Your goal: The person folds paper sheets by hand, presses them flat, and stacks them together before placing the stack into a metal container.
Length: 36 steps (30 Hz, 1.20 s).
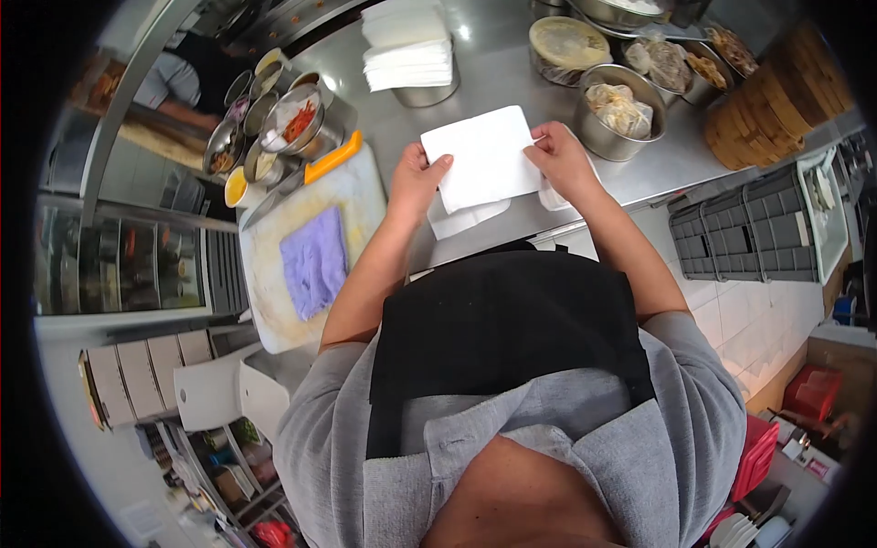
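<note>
A white folded paper napkin is held up in front of me between both hands. My left hand pinches its left edge, with the thumb on top. My right hand grips the right edge in the same way. Beneath it, more white paper lies near the counter's front edge, partly covered by the raised napkin. Further back, a stack of folded white napkins rests on a metal container.
To the left is a cutting board with a purple cloth and an orange-handled knife. Bowls of ingredients stand behind it. Metal pots and bamboo steamers are at right. Another person works at far left.
</note>
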Motion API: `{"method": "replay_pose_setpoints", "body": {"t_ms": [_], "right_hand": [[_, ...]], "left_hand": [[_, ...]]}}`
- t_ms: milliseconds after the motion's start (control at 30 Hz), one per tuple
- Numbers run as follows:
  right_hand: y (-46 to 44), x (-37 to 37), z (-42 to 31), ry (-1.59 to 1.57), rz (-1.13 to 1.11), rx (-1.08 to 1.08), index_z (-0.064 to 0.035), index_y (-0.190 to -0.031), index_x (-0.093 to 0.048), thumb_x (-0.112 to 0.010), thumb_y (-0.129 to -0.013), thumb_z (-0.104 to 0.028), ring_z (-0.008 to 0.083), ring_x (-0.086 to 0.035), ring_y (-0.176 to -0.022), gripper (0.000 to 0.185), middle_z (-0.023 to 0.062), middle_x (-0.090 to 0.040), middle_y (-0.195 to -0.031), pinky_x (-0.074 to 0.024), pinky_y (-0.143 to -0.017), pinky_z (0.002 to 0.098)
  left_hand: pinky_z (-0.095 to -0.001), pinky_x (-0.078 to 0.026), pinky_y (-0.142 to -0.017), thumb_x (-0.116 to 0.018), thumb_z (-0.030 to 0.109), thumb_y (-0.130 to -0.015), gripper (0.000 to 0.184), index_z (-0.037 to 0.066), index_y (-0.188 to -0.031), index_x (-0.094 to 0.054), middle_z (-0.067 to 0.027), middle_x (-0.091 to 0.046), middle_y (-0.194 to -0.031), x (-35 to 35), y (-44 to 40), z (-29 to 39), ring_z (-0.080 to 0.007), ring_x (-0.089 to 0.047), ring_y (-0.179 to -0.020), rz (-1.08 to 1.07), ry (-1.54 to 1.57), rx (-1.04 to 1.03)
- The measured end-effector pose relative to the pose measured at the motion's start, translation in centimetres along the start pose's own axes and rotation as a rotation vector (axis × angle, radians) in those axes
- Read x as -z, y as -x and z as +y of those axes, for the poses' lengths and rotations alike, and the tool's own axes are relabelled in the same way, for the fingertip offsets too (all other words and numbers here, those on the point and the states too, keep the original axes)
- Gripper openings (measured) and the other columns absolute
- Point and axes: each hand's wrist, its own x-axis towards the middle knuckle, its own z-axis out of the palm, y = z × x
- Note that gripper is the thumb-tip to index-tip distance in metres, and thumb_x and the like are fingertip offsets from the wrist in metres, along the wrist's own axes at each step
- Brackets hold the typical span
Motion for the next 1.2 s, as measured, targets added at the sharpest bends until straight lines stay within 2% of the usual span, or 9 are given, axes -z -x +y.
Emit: {"method": "replay_pose_setpoints", "body": {"t_ms": [67, 233, 433, 800, 900, 1000, 1033, 1100, 1200], "right_hand": [[-0.3, -1.7, -1.1, 0.135, -0.027, -0.007, 0.0022, -0.11, -0.052, -0.067, -0.084, -0.01, 0.0153, -0.059, -0.076, 0.033, 0.0087, -0.062, -0.086, -0.0476, -0.066, 0.0292], [-0.4, -5.3, 0.1, 0.336, -0.161, -0.099, 0.0017, -0.117, -0.044, -0.061, -0.086, -0.008, 0.0394, -0.064, -0.093, 0.037, 0.0243, -0.064, -0.096, -0.0493, -0.083, 0.0444], [-0.4, -6.6, -0.1, 0.532, -0.161, -0.076, 0.0029, -0.114, -0.043, -0.056, -0.087, -0.006, 0.0453, -0.061, -0.098, 0.032, 0.0313, -0.063, -0.102, -0.0481, -0.087, 0.0476], [-0.4, -6.4, 1.1, 0.564, -0.139, -0.013, 0.0051, -0.109, -0.043, -0.05, -0.086, -0.004, 0.0466, -0.062, -0.093, 0.025, 0.0327, -0.062, -0.096, -0.0497, -0.084, 0.0501], [-0.5, -6.9, 2.0, 0.578, -0.13, -0.029, 0.0031, -0.113, -0.044, -0.055, -0.086, -0.005, 0.0457, -0.061, -0.098, 0.031, 0.0312, -0.061, -0.104, -0.0481, -0.087, 0.0495], [0.7, -6.3, 1.0, 0.62, -0.099, 0.042, 0.0024, -0.115, -0.047, -0.059, -0.084, -0.006, 0.0429, -0.058, -0.103, 0.034, 0.0273, -0.059, -0.105, -0.0478, -0.089, 0.0475], [1.2, -5.9, 0.6, 0.65, -0.096, 0.108, 0.0019, -0.115, -0.047, -0.059, -0.084, -0.006, 0.0421, -0.058, -0.103, 0.034, 0.0262, -0.059, -0.104, -0.0479, -0.089, 0.0471], [1.9, -4.4, -0.3, 0.672, -0.015, 0.239, -0.0015, -0.11, -0.053, -0.061, -0.082, -0.007, 0.0397, -0.057, -0.1, 0.03, 0.0212, -0.059, -0.099, -0.0484, -0.088, 0.0456], [2.4, -0.2, -2.2, 0.771, 0.043, 0.152, -0.0002, -0.107, -0.054, -0.055, -0.082, -0.005, 0.0378, -0.059, -0.098, 0.026, 0.0212, -0.059, -0.105, -0.0505, -0.085, 0.045]], "left_hand": [[-0.0271, -0.051, -0.073, -0.068, 0.004, -0.086, 0.048, -0.005, -0.124, -0.041, -0.0133, -0.068, -0.095, 1.7, 0.3, -1.0, -0.0155, -0.064, -0.083, 0.055, -0.075, -0.05], [-0.0297, -0.05, -0.066, -0.073, 0.008, -0.079, 0.066, -0.005, -0.132, -0.035, -0.0117, -0.064, -0.081, 4.7, 0.6, -6.3, -0.019, -0.063, -0.073, 0.139, -0.345, -0.085], [-0.0345, -0.051, -0.07, -0.076, 0.012, -0.075, 0.078, -0.005, -0.137, -0.031, -0.0129, -0.062, -0.082, 4.6, 1.0, -7.5, -0.0249, -0.063, -0.075, 0.194, -0.499, -0.03], [-0.0373, -0.052, -0.076, -0.077, 0.017, -0.075, 0.087, -0.004, -0.142, -0.026, -0.0149, -0.063, -0.082, 3.3, 1.8, -4.6, -0.0296, -0.066, -0.082, 0.142, -0.704, 0.073], [-0.0402, -0.052, -0.08, -0.077, 0.022, -0.076, 0.09, -0.001, -0.144, -0.024, -0.019, -0.061, -0.097, 3.1, 1.9, -4.3, -0.034, -0.065, -0.089, 0.15, -0.814, 0.083], [-0.0437, -0.05, -0.086, -0.077, 0.026, -0.077, 0.093, 0.003, -0.146, -0.02, -0.0232, -0.051, -0.118, 2.0, 3.0, -3.6, -0.0391, -0.061, -0.099, 0.305, -1.071, -0.102], [-0.0445, -0.049, -0.089, -0.076, 0.028, -0.078, 0.096, 0.008, -0.149, -0.015, -0.0243, -0.041, -0.128, 1.0, 3.7, -1.0, -0.0403, -0.058, -0.103, 0.245, -1.092, 0.036], [-0.045, -0.049, -0.088, -0.075, 0.026, -0.079, 0.087, 0.007, -0.146, -0.023, -0.0238, -0.043, -0.123, 0.6, 3.9, -1.9, -0.039, -0.058, -0.099, 0.318, -1.21, -0.192], [-0.0446, -0.05, -0.086, -0.072, 0.02, -0.082, 0.063, 0.007, -0.135, -0.04, -0.0209, -0.049, -0.115, 0.0, 3.5, -1.9, -0.0354, -0.059, -0.093, 0.297, -1.205, -0.547]]}}
